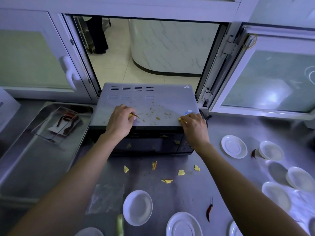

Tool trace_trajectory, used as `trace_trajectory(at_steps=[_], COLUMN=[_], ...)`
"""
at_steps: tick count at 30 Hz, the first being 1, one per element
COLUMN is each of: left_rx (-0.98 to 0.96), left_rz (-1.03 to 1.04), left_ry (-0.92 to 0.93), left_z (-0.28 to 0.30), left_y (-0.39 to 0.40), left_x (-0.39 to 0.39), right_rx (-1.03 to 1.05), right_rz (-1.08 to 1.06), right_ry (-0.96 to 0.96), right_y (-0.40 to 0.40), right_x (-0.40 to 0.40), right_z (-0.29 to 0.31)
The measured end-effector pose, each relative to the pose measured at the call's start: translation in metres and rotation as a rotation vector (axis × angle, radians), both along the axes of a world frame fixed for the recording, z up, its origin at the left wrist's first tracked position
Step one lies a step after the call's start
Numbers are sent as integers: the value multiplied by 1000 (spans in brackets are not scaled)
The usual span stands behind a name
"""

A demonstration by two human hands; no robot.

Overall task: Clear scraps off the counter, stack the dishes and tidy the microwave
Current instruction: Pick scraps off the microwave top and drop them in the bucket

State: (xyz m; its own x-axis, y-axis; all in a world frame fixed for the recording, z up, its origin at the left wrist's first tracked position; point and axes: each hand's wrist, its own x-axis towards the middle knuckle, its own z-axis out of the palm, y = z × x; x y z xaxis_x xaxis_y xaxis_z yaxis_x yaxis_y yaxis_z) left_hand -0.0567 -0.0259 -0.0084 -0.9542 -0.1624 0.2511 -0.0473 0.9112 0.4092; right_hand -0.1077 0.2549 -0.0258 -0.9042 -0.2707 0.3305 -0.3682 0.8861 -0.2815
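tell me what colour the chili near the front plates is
Red, a dried chili lying on the steel counter; the head view shows it.

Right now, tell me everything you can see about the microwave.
The microwave is a boxy grey metal oven standing upright on the steel counter, its back toward an open window. Its flat top has vent slots near the rear, a warning triangle at one back corner, and scattered yellowish crumbs. The dark front door looks closed, with a few scraps stuck on it. The left hand and right hand rest on the top's front edge, each pinching a scrap.
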Motion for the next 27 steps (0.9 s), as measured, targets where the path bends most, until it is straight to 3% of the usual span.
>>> trace_trajectory(at_steps=[17, 27], left_rx=[46, 52], left_rz=[-144, -248], left_ry=[45, 67], left_z=[-1, 2], left_y=[47, 66], left_x=[3, 10], right_rx=[181, 126], right_rz=[36, -23], right_ry=[89, 146], right_y=[8, 16], right_x=[16, 35], right_z=[3, 1])
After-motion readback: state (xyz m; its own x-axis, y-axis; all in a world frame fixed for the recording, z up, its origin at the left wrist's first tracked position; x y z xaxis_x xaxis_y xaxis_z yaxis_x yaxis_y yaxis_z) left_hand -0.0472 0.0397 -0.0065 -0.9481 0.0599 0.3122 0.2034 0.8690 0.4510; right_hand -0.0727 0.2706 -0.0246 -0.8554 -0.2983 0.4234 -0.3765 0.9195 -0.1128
